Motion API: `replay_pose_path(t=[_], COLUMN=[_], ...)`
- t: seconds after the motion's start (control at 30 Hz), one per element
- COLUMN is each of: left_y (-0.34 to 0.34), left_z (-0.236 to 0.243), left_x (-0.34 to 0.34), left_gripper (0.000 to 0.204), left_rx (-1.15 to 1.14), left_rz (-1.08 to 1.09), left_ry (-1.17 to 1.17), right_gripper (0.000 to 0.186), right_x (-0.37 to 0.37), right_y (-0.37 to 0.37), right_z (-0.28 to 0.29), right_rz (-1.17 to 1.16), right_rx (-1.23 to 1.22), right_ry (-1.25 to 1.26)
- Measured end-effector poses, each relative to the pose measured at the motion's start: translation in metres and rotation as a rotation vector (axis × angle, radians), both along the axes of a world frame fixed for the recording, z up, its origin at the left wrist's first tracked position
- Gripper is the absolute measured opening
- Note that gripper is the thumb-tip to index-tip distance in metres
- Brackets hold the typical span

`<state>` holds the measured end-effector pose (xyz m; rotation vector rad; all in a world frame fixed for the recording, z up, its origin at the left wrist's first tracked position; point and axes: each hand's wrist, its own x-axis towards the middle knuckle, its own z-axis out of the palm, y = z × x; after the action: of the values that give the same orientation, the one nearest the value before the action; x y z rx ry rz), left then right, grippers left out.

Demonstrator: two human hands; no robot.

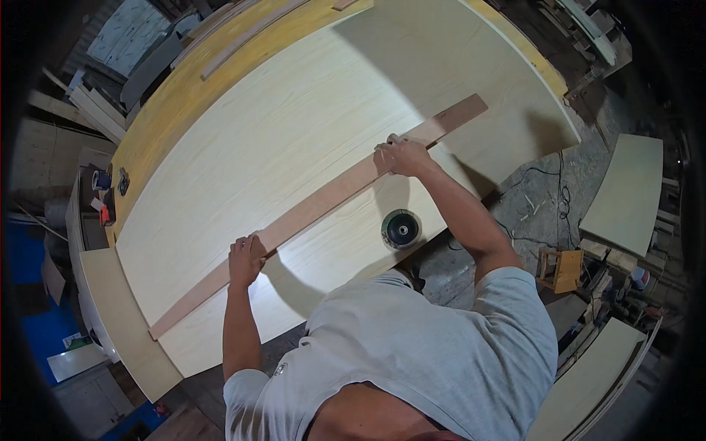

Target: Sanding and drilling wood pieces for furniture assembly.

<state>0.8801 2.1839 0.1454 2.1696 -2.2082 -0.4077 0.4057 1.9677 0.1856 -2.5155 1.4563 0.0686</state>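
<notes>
A long, straight reddish-brown wooden strip (323, 200) lies slantwise across a large pale plywood sheet (243, 169), running from lower left to upper right. My left hand (246, 259) grips the strip toward its near left part, fingers closed over its edge. Farther up, my right hand (406, 156) is closed around the strip in the same way. On the sheet below my right hand sits a round black disc with a greenish rim (402, 229), apart from both hands. Beyond the right hand, the strip's far end rests in a shadowed part of the sheet.
Under the sheet is a yellow worktable (169, 125) with narrow wood strips (250, 40) along its far side. A dark blue roll (101, 180) stands at the left. A cable (562, 195), a small wooden stool (566, 270) and a pale panel (625, 191) are at the right.
</notes>
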Motion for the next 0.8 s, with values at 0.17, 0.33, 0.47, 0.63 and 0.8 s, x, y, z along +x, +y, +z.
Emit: replay_pose_path(t=[0.17,0.33,0.47,0.63,0.8], left_y=[-0.001,0.025,0.03,0.045,0.107], left_z=[0.022,-0.007,-0.012,-0.021,-0.004], left_x=[-0.024,-0.011,-0.021,-0.029,-0.049], left_gripper=[0.055,0.066,0.073,0.073,0.062], left_rx=[0.019,-0.065,0.072,-0.176,-0.457], left_rz=[-0.005,0.098,0.191,0.249,0.484], left_ry=[0.003,0.091,0.066,-0.004,0.215], right_gripper=[0.034,0.059,0.071,0.068,0.075], right_x=[-0.019,-0.005,-0.018,0.005,0.0], right_y=[-0.012,0.016,0.005,0.007,0.0], right_z=[-0.063,-0.015,-0.054,-0.016,-0.038], right_rz=[0.205,-0.02,0.078,-0.018,0.079], right_rx=[-0.193,-0.01,-0.063,0.093,-0.034], right_ry=[-0.046,-0.172,-0.092,-0.058,-0.021])
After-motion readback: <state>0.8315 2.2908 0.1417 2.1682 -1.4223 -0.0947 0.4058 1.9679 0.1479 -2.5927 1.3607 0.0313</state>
